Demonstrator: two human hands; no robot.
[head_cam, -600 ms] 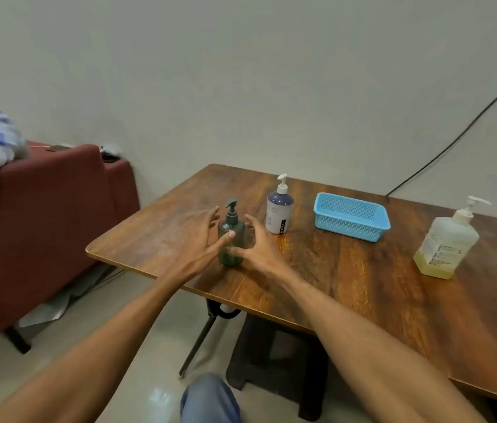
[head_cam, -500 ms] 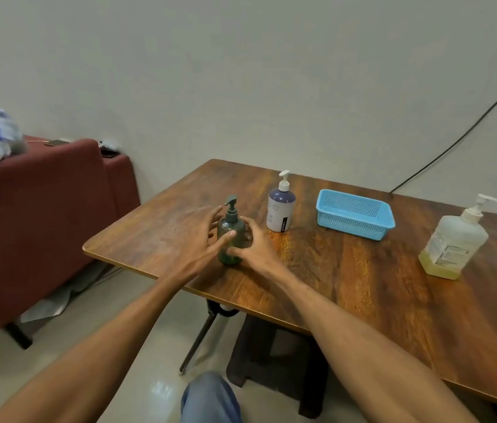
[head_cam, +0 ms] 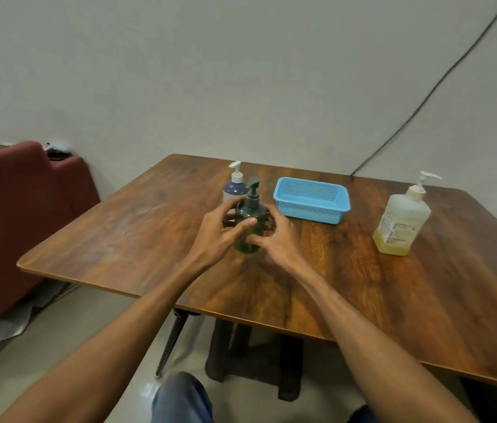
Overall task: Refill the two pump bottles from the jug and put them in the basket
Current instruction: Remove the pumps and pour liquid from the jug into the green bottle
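Both hands close around the small green pump bottle, near the middle of the worktop.

The left hand [head_cam: 219, 230] and the right hand [head_cam: 277, 236] wrap the green bottle [head_cam: 248, 224] from both sides, thumbs on its near face, and it stands upright on the worktop [head_cam: 137, 227]. The bottle looks like stiff, smooth plastic, probably light if it is nearly empty, so it can slip or tip easily. I think the safe hold is one hand low around the round body, while the other hand takes the collar under the pump head to unscrew it. The white-capped bottle [head_cam: 235, 186] stands just behind it, partly hidden. The blue basket [head_cam: 313, 199] lies to the right, empty as far as I can see. The jug [head_cam: 401, 218] with yellow liquid low inside stands far right, well apart, and is likely heavier.
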